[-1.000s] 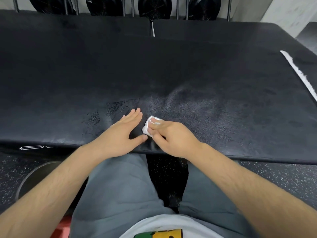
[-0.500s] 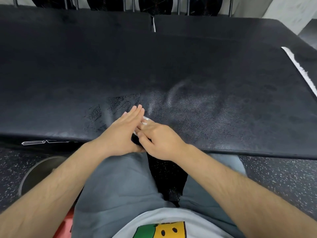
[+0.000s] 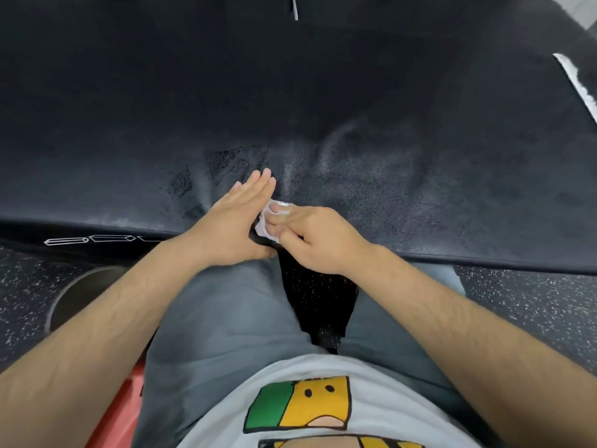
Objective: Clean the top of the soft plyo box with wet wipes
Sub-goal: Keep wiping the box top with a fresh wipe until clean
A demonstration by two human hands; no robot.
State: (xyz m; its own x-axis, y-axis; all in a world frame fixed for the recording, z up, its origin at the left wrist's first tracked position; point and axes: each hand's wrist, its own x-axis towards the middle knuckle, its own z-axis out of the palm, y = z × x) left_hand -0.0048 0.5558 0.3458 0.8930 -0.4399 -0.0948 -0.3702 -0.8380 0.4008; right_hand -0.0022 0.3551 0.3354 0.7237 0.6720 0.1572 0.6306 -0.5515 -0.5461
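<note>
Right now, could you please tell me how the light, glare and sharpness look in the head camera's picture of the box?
Head view: the plyo box top is dim at the far side, with a pale sheen near the left hand and right hand; the wet wipe looks bright and slightly soft; the box's near edge runs tilted under the wide-angle lens.

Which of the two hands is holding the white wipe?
The right hand pinches the crumpled wipe at the near edge of the plyo box; the left hand beside it is stretched out and holds nothing.
</note>
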